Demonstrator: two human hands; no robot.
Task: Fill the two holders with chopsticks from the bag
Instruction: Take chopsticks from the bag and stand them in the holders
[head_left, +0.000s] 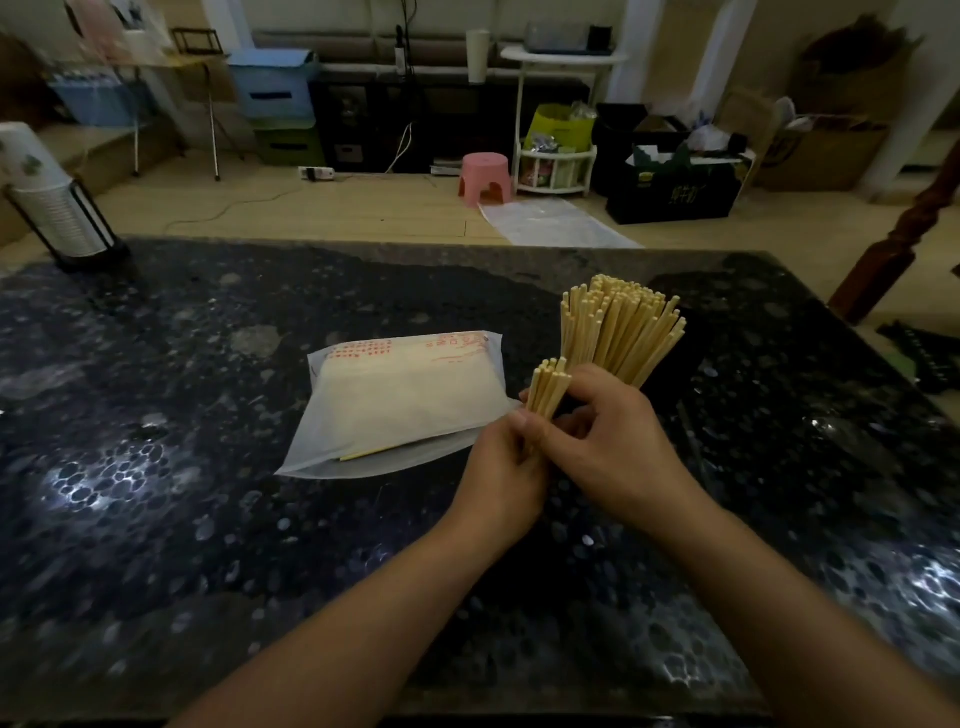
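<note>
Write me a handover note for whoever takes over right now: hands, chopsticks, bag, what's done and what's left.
Left hand and right hand: both gripping a small bundle of chopsticks.
Behind them a big fan of chopsticks stands upright; its holder is hidden, and no second holder shows.
Bag lies flat on the counter, still holding chopsticks.
Left: place this bundle, keep filling.

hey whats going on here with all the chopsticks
A person stands at a dark stone counter, both hands closed on a small bundle of chopsticks: left hand, right hand. Just behind it, a bigger fanned bunch stands upright; its holder is hidden. The plastic bag lies flat to the left, one loose stick visible at its opening.
</note>
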